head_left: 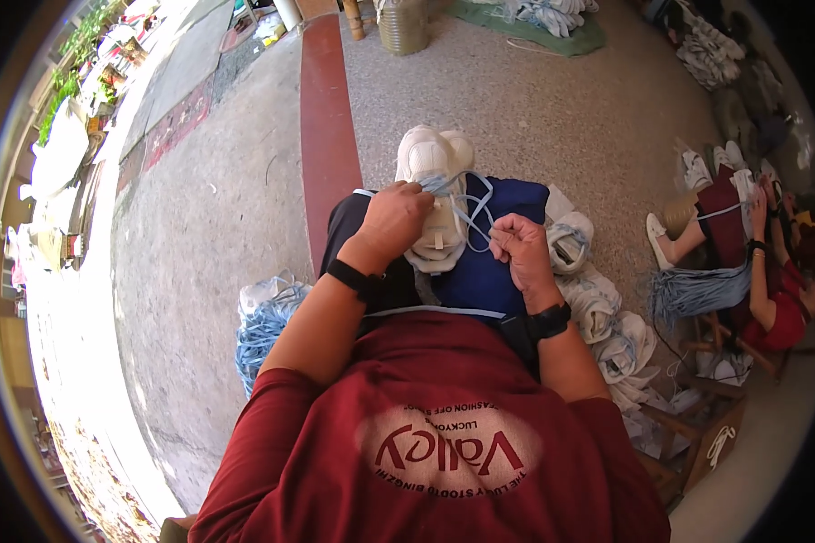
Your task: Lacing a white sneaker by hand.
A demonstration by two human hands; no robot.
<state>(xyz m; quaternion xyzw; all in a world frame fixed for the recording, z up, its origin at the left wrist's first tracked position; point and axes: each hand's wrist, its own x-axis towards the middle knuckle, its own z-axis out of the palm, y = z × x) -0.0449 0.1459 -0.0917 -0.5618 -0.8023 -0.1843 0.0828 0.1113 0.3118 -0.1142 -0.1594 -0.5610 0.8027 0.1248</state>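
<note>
L hand (397, 217) curled closed on a white sneaker (423, 152), set on blue cloth (480, 282) over the lap; R hand (523, 249) pinching pale-blue shoelace (440, 184), thumb to forefinger! Lacing's approx. midway, I'd judge: lace across the upper, slack loops left. Eyelets hidden under L fingers, lace tips unclear, 2nd sneaker toe (463, 147) part-blocked.

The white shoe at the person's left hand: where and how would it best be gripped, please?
Probably grip the white shoe by its rounded toe, coming from the front: this end juts forward, clear of the left hand and right hand, while light-blue lace crosses the shoe's middle.
</note>
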